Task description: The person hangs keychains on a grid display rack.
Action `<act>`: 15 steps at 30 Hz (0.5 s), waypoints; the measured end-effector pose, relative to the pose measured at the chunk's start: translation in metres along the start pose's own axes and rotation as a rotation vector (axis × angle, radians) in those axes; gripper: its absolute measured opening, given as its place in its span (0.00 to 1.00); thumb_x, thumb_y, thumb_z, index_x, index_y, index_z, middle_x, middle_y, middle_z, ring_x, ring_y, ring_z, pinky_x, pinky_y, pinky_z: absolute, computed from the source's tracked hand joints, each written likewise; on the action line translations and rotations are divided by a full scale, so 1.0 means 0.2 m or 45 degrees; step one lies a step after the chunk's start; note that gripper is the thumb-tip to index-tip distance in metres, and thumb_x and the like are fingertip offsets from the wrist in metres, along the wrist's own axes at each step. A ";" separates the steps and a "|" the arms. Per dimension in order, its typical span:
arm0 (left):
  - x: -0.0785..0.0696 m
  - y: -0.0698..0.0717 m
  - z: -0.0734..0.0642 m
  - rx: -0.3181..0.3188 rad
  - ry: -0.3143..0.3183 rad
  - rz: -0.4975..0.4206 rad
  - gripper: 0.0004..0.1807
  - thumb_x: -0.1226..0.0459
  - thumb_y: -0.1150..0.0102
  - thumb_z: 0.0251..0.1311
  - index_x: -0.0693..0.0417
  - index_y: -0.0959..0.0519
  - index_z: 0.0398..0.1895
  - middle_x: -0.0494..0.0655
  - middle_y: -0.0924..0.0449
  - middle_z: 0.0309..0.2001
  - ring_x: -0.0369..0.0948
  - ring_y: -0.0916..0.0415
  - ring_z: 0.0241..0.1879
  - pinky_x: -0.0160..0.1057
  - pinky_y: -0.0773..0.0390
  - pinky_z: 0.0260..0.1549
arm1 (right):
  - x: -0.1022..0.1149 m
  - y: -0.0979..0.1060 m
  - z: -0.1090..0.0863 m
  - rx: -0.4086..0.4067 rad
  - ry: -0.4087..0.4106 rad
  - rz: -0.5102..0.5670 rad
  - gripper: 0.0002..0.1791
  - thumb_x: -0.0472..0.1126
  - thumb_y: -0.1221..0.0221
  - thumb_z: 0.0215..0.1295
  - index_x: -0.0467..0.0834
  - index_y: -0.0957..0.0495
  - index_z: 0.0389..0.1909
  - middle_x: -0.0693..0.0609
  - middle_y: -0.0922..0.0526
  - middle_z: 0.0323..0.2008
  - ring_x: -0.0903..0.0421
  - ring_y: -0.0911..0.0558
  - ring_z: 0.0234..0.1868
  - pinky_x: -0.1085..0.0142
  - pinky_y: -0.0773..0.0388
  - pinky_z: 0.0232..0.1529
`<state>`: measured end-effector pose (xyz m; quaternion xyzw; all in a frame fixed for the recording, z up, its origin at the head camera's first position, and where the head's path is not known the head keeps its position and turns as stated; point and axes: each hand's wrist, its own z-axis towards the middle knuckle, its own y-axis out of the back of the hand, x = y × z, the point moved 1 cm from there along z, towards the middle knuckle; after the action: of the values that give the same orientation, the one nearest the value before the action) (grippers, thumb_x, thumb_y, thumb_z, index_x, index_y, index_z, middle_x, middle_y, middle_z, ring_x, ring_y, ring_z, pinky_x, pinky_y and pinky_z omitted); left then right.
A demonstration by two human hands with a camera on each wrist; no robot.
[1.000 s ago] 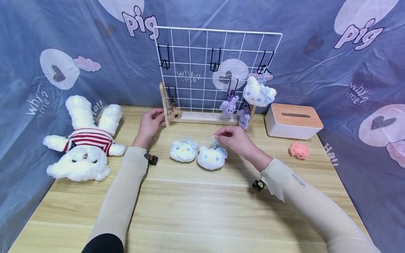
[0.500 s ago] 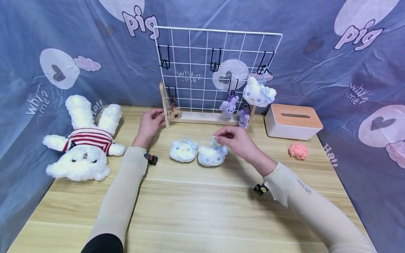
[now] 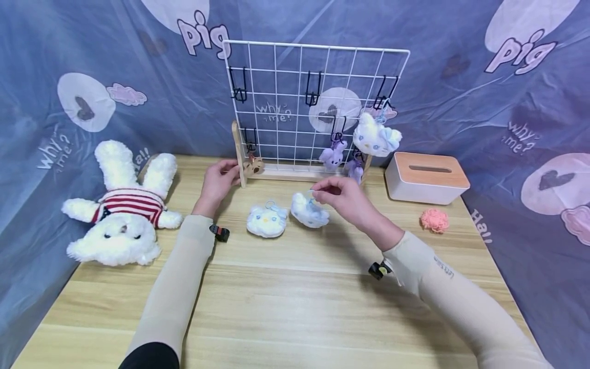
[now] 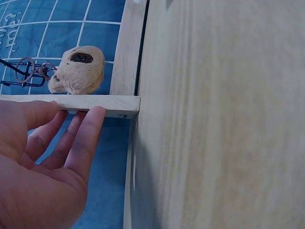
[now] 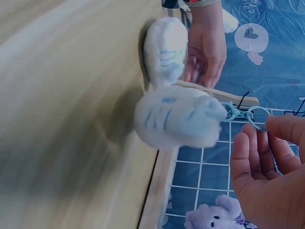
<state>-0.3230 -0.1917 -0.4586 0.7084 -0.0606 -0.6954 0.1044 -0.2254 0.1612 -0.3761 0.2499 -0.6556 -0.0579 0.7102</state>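
My right hand (image 3: 345,201) pinches the light-blue ring (image 5: 251,113) of a white plush cat-head keychain (image 3: 309,212). The plush hangs tilted from it, a shadow on the table beside it in the right wrist view. A second white cat-head keychain (image 3: 266,221) lies face up just to the left. At the rack's left end, the fingertips of my left hand (image 3: 218,183) rest against the wooden upright (image 4: 90,101), fingers fairly straight. Close by, on the other side of that upright, a small brown plush keychain (image 4: 78,70) hangs from a black hook.
The white wire grid rack (image 3: 300,92) stands at the back with black hooks. Two purple plush keychains (image 3: 334,155) and another white cat-head (image 3: 377,136) hang at its right. A tissue box (image 3: 427,177), pink yarn (image 3: 435,220) and a white plush toy (image 3: 124,205) lie around.
My right hand has raised the cat-head keychain by its ring; the plush has gone from lying flat to tilted and shifted slightly toward the rack. My left hand has stayed at the upright.
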 end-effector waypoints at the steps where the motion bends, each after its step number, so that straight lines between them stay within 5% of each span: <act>1: 0.00 0.00 0.00 0.000 -0.001 0.000 0.21 0.64 0.41 0.85 0.65 0.21 0.73 0.65 0.20 0.62 0.44 0.14 0.52 0.39 0.06 0.62 | 0.01 0.00 0.01 -0.006 0.002 0.002 0.11 0.36 0.33 0.79 0.34 0.11 0.55 0.37 0.08 0.50 0.60 0.12 0.44 0.75 0.10 0.48; 15: 0.01 0.00 0.00 -0.004 -0.001 0.004 0.21 0.65 0.41 0.85 0.65 0.21 0.74 0.65 0.20 0.63 0.45 0.14 0.53 0.38 0.06 0.62 | 0.11 0.04 0.07 -0.039 0.082 -0.017 0.09 0.36 0.34 0.80 0.35 0.12 0.53 0.41 0.10 0.51 0.62 0.16 0.44 0.76 0.16 0.47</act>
<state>-0.3233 -0.1915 -0.4599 0.7080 -0.0605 -0.6955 0.1066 -0.2387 0.1557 -0.3527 0.2450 -0.6298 -0.0647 0.7342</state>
